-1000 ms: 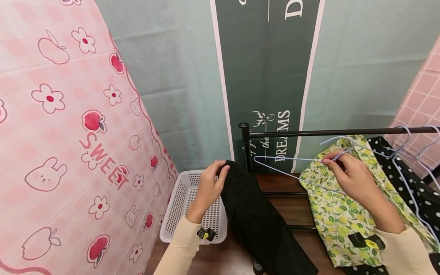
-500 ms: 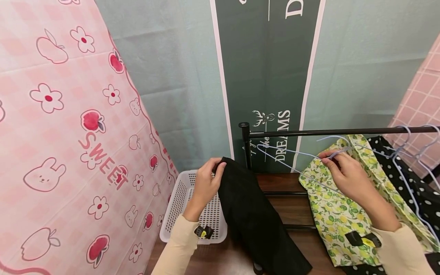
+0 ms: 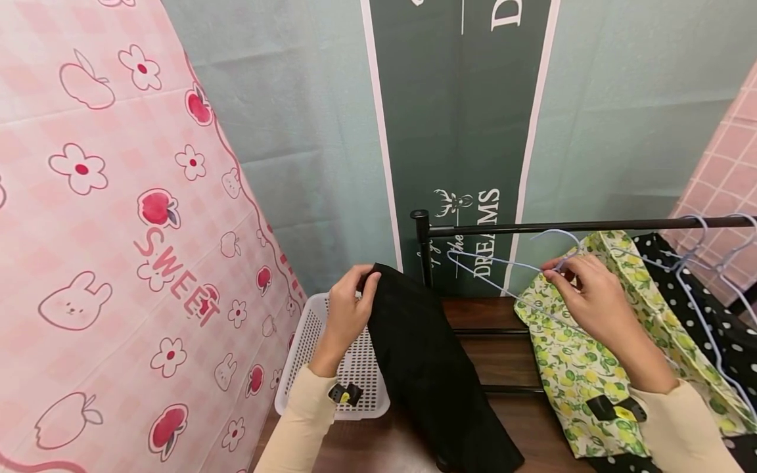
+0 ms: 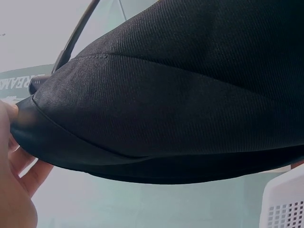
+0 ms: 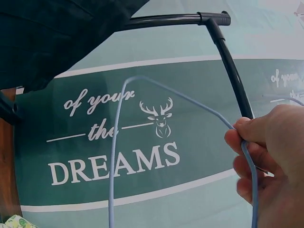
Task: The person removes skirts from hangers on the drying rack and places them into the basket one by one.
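With the left hand [image 3: 347,310] pinching the black garment [image 3: 428,368] by its upper corner, cloth draping toward four o'clock, and the right hand [image 3: 598,301] gripping the blue hanger [image 5: 113,156], tip toward nine o'clock, opening the upper edge wide should help the tip enter without snagging.

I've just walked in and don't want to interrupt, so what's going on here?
Someone's left hand pinches the edge of a black garment, which hangs down partly in front of a white basket. Their right hand holds a pale blue hanger before a lemon-print cloth. The black garment is not on the hanger. Other hangers hang on a black rail.
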Demonstrator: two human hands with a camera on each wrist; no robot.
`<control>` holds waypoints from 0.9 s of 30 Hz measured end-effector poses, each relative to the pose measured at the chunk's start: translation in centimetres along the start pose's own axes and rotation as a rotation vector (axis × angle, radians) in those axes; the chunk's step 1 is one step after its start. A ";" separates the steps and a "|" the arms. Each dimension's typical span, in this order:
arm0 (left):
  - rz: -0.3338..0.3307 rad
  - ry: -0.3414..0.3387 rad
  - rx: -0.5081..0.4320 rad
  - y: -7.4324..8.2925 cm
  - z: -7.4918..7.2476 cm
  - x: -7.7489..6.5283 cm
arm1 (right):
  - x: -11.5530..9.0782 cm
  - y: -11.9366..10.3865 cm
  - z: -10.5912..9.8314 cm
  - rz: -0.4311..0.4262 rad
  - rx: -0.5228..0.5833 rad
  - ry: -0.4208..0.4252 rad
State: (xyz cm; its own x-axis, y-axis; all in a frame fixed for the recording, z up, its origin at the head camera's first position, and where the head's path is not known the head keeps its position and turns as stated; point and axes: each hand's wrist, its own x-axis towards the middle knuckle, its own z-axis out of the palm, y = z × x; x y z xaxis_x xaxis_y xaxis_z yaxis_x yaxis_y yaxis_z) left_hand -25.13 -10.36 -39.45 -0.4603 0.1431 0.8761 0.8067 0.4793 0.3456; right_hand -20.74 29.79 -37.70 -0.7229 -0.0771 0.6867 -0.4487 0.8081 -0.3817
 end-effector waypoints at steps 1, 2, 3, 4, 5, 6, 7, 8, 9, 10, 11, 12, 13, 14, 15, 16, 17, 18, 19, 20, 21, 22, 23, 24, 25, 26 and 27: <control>0.003 0.003 0.002 -0.1 -0.1 0.1 | 0.1 0.0 0.0 0.004 -0.004 0.010; 0.004 0.003 0.002 -0.1 -0.2 0.1 | 0.1 0.0 0.1 0.010 -0.009 0.019; 0.006 0.004 0.006 -0.2 -0.3 0.2 | 0.1 -0.1 0.1 0.015 -0.013 0.028; 0.007 0.007 0.009 -0.3 -0.4 0.3 | 0.1 -0.1 0.1 0.020 -0.016 0.035; 0.012 0.009 0.008 -0.3 -0.5 0.3 | 0.2 -0.1 0.1 0.021 -0.019 0.041; 0.015 0.010 0.009 -0.3 -0.6 0.4 | 0.1 -0.1 0.2 0.024 -0.020 0.047; 0.020 0.012 0.012 -0.4 -0.7 0.5 | 0.1 -0.1 0.2 0.023 -0.019 0.052; 0.020 0.012 0.014 -0.4 -0.8 0.6 | 0.1 -0.1 0.2 0.022 -0.020 0.058; 0.023 0.015 0.018 -0.4 -0.9 0.7 | 0.1 -0.1 0.2 0.018 -0.022 0.060; 0.022 0.017 0.021 -0.4 -1.0 0.8 | 0.1 -0.2 0.2 0.014 -0.023 0.060; 0.024 0.019 0.025 -0.5 -1.1 0.8 | 0.1 -0.2 0.2 0.009 -0.023 0.058; 0.022 0.017 0.030 -0.5 -1.2 0.9 | 0.1 -0.2 0.2 0.006 -0.020 0.056; 0.020 0.018 0.037 -0.6 -1.3 1.0 | 0.1 -0.2 0.3 0.001 -0.017 0.053; 0.015 0.017 0.043 -0.6 -1.4 1.1 | 0.1 -0.2 0.3 -0.002 -0.013 0.051; 0.012 0.016 0.052 -0.7 -1.4 1.1 | 0.1 -0.2 0.4 -0.006 -0.010 0.050; 0.004 0.012 0.057 -0.8 -1.5 1.2 | 0.1 -0.3 0.5 -0.010 -0.005 0.052; 0.003 0.012 0.062 -0.8 -1.6 1.3 | 0.1 -0.3 0.6 -0.014 0.002 0.056; 0.002 0.013 0.066 -0.9 -1.7 1.3 | 0.1 -0.3 0.7 -0.015 0.006 0.059; 0.001 0.015 0.071 -0.9 -1.8 1.4 | 0.2 -0.4 0.7 -0.016 0.009 0.063; -0.001 0.014 0.072 -1.0 -1.9 1.5 | 0.2 -0.4 0.8 -0.016 0.009 0.067; -0.002 0.015 0.074 -1.0 -2.0 1.5 | 0.2 -0.5 0.9 -0.014 0.010 0.068; -0.001 0.019 0.079 -1.1 -2.1 1.5 | 0.3 -0.6 0.9 -0.011 0.012 0.066; 0.004 0.022 0.083 -1.1 -2.1 1.6 | 0.3 -0.6 0.9 -0.007 0.013 0.064; 0.000 0.023 0.085 -1.2 -2.2 1.6 | 0.3 -0.7 1.0 -0.002 0.013 0.059; -0.005 0.021 0.093 -1.3 -2.3 1.6 | 0.3 -0.7 1.0 0.000 0.015 0.055; -0.008 0.021 0.098 -1.4 -2.4 1.7 | 0.3 -0.8 1.1 0.001 0.019 0.050; -0.012 0.021 0.104 -1.4 -2.5 1.7 | 0.4 -0.8 1.1 0.003 0.022 0.046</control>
State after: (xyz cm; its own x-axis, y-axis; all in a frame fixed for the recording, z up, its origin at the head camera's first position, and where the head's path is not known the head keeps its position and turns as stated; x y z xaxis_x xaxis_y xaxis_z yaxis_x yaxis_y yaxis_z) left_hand -26.16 -12.99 -37.57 -0.4607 0.1195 0.8795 0.7581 0.5684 0.3198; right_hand -21.23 28.41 -37.84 -0.6996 -0.0478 0.7129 -0.4587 0.7950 -0.3968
